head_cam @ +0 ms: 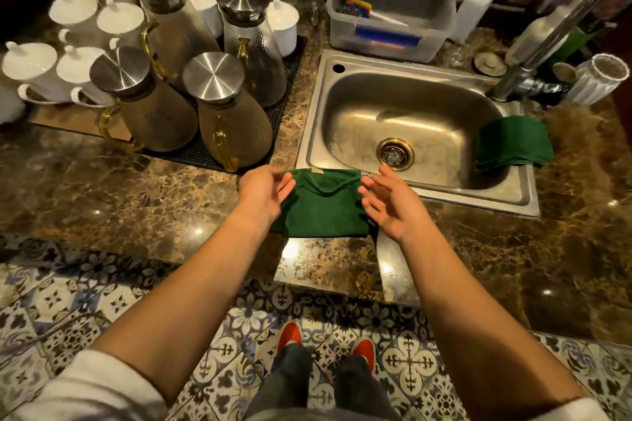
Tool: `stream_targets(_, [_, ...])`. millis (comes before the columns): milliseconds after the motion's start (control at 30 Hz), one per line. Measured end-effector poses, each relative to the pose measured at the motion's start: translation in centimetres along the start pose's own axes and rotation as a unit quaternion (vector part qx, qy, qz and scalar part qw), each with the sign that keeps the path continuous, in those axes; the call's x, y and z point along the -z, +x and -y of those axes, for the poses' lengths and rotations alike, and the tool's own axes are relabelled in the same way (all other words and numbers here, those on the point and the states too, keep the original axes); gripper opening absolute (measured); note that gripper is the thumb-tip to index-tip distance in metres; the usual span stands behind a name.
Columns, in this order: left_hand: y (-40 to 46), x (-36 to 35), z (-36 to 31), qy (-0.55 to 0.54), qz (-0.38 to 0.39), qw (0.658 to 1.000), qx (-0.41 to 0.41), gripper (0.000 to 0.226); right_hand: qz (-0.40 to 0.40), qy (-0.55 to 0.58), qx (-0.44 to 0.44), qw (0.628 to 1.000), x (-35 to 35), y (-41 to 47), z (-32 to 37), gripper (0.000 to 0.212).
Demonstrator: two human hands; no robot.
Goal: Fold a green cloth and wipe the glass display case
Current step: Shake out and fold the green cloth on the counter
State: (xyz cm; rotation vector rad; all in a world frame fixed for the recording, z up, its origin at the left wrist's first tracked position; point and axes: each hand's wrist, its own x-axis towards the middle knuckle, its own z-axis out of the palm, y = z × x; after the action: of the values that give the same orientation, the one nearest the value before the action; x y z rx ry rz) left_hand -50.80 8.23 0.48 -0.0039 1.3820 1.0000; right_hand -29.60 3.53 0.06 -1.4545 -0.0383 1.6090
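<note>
A green cloth (323, 205), folded into a rough square, lies on the brown marble counter with its far edge over the sink's front rim. My left hand (263, 191) hovers at its left side and my right hand (386, 205) at its right side. Both hands have the fingers spread and palms turned toward each other, and neither grips the cloth. A stack of several more folded green cloths (513, 143) sits on the sink's right rim. No glass display case is in view.
A steel sink (342, 96) with a curved tap (561, 10) lies ahead. Lidded glass carafes (219, 109) and white cups (30, 68) crowd the left. A clear plastic tub (393, 14) and pump bottle (478, 3) stand behind the sink. The counter edge and patterned floor tiles are below.
</note>
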Motion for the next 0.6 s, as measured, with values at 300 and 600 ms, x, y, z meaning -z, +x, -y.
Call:
stream_targets(300, [-0.1,3.7,3.4,0.406,-0.026,0.902,-0.143,0.039,-0.129,-0.351,0.168,0.912,1.4,0.5,-4.2,0.018])
stream_targets(600, [2.5,2.0,4.6,0.723,0.061,0.526,-0.444,0.034,-0.059,-0.711,0.221,0.664,-1.8,2.3,-2.6,0.039])
